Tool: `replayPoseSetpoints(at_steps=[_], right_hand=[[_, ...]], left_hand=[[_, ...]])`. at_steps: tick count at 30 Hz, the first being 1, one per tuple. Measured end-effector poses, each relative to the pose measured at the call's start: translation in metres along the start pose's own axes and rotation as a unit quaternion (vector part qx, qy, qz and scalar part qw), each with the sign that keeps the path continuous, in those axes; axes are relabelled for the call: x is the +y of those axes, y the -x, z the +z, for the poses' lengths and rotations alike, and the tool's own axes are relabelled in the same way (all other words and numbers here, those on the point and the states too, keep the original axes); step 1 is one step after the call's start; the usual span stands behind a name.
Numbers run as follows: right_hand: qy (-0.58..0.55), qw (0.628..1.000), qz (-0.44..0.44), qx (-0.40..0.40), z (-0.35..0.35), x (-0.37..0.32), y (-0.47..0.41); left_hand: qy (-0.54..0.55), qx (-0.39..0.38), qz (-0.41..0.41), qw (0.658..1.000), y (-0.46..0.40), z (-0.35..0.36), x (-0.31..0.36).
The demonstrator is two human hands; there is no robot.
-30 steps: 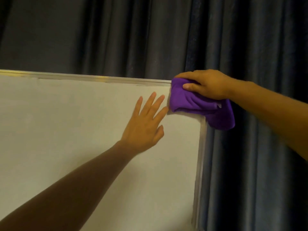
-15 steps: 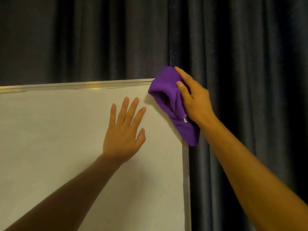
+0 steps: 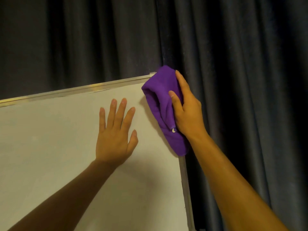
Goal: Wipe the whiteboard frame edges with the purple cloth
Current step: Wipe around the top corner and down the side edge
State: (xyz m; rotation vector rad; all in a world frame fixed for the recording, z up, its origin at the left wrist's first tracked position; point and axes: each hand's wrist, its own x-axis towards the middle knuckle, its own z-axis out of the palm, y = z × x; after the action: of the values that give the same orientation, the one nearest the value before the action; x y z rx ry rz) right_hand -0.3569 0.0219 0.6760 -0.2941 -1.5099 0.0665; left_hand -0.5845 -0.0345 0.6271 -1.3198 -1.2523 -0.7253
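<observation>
Presently, at far left, the whiteboard shows its pale writing surface, bounded above by the top frame edge, a thin metal strip running up to the right. The left hand lies flat against the board surface, fingers straight and spread, gripping nothing; it appears to steady the panel. Further right, the purple cloth is bunched over the upper right corner of the frame, its lower end trailing onto the right frame edge, which continues downward uncovered. The right hand clamps the cloth, thumb pressed on the front folds and fingers wrapped behind the frame side. Behind and to the right hangs a dark pleated curtain.

Assessment: the cloth looks soft, light and limp, likely fleece or microfibre; it will conform to the narrow strip but may slip or unfold if held loosely. A hold across the bunched middle, pinching the frame between thumb and fingers, seems soundest. The loose tail could snag on the corner. Wiping of the right edge appears to be starting.
</observation>
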Motion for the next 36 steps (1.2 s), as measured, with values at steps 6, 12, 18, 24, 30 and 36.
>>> replayPoseSetpoints(at_steps=[6,12,18,24,30,36], right_hand=[[-0.059,0.995,0.068,-0.036,-0.002,0.025,0.085],[-0.079,0.986,0.138,-0.052,-0.004,0.042,0.157],[-0.057,0.99,0.116,-0.053,0.006,0.026,0.109],[-0.063,0.994,0.067,-0.052,0.017,0.019,0.026],[-0.068,0.993,0.056,-0.073,0.014,0.018,-0.029],[-0.036,0.995,0.064,-0.063,0.023,0.032,0.022]], left_hand=[[0.022,-0.012,-0.017,1.0,0.0,0.005,0.001],[0.041,-0.01,-0.02,0.999,0.0,0.012,0.003],[0.045,-0.024,-0.036,0.998,-0.002,0.011,0.004],[0.058,-0.049,-0.035,0.996,-0.003,0.011,-0.003],[0.058,-0.041,-0.033,0.997,-0.002,0.017,-0.001],[0.028,-0.031,-0.041,0.998,-0.002,0.024,0.0]])
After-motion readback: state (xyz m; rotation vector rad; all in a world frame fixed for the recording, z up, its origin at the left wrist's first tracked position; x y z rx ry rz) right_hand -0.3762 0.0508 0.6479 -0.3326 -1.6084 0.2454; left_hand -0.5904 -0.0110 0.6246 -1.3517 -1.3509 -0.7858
